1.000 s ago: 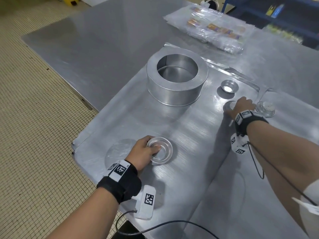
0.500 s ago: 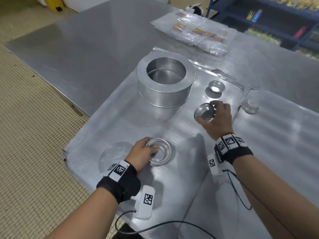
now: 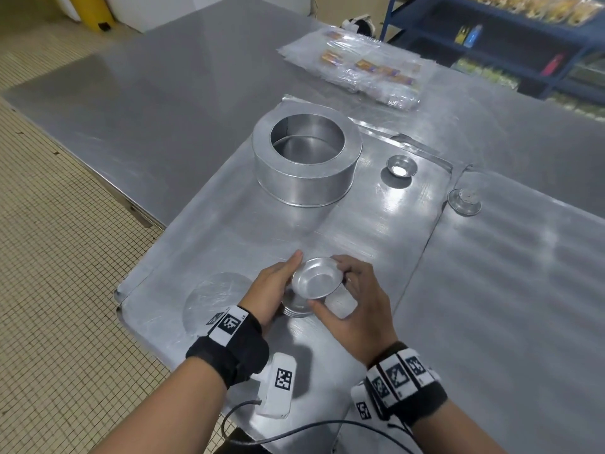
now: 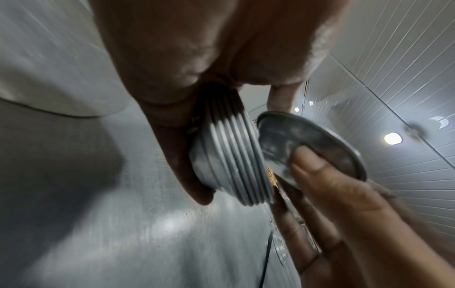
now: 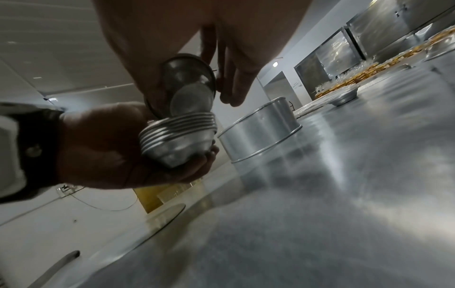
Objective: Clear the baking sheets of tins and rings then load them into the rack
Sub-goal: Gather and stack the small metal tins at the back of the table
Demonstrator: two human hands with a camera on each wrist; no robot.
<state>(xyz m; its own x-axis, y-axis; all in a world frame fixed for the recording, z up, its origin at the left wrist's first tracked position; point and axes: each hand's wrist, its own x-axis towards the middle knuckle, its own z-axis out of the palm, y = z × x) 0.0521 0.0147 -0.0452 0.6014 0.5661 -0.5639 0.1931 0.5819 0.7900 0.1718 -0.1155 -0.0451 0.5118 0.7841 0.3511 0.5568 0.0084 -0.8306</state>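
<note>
Two hands meet low over the baking sheet (image 3: 203, 244): our left hand (image 3: 271, 290) curls round a nested stack of tins (image 4: 231, 161), our right hand (image 3: 353, 309) pinches a single tin (image 3: 316, 280) tilted just above it. Seated crooked, it could jam or slide off. Farther right, two small tins (image 3: 401, 167) remain.

- Left hand (image 3: 273, 290), at 9 o'clock of the right, curls around a stack of tins (image 4: 231, 155).
- Right hand (image 3: 355, 309) pinches a single tin (image 3: 317, 281).
</note>
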